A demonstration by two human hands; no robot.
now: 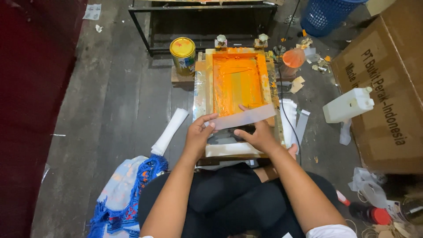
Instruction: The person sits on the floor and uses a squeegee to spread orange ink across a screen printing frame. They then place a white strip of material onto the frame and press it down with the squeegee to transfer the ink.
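Seen from the head camera, the left hand point(199, 134) has its grip closed lightly on the left end of a thin translucent strip point(246, 117), thumb and fingertips pinching its edge. The right hand point(259, 135) lies palm down just below the strip's middle, fingers spread and mostly open, its fingertips touching the strip's lower edge; whether it truly pinches the strip cannot be told. The strip lies slanted across the near end of a printing screen frame point(200, 92), directly ahead of both hands, and its right end rises a little over the frame's right rail. Beyond the fingers, inside the frame, the mesh is smeared with orange ink point(238, 79). Ahead and to the left of the left hand stands a yellow-lidded tin point(182, 53) on a wooden block, just beside the frame's far left corner. Ahead and to the right of the right hand sits an orange-stained cup point(293, 59). Just right of the right hand lies a stack of pale strips point(294, 121) on the floor; farther right are a white plastic jug point(348, 105) and a large cardboard box point(387, 92). Left of the left hand lies a folded white cloth point(169, 131), and nearer the person's knee a blue patterned cloth point(121, 198).
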